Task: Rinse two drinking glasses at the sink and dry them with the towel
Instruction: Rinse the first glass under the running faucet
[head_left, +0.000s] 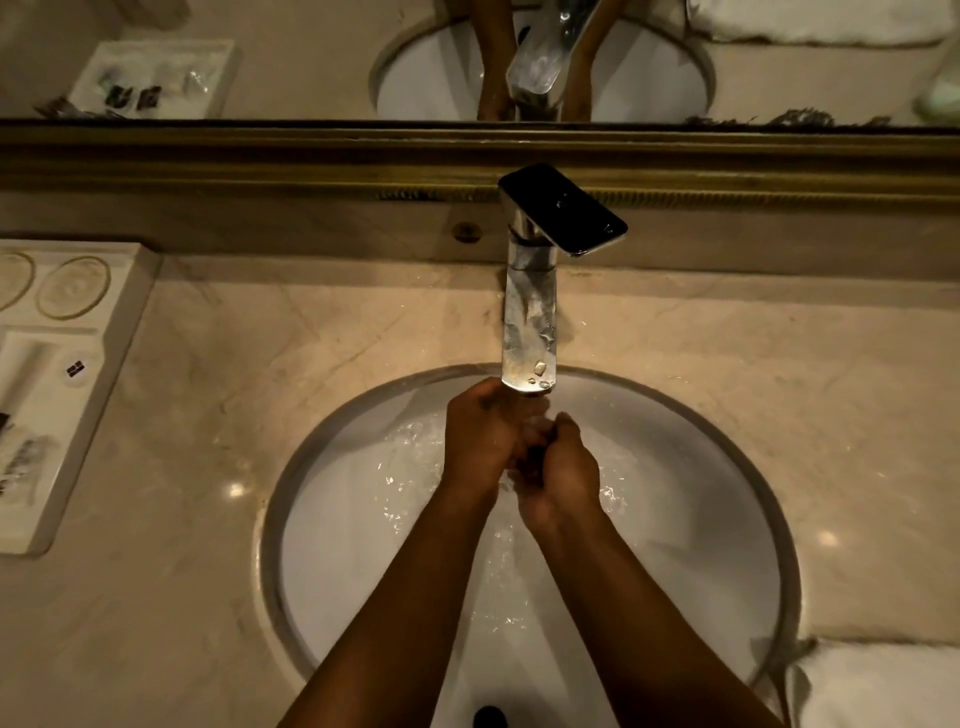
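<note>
Our left hand (480, 441) and right hand (563, 470) meet over the sink (727, 519), curled together under the tap (527, 332); whether they grip a glass we cannot tell; none shows. We should keep them under the stream, turning slowly; the towel (883, 686) waits beside the sink's right edge.

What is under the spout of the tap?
Both hands, left hand and right hand, pressed together over the sink. Whether they hold anything is hidden.
</note>
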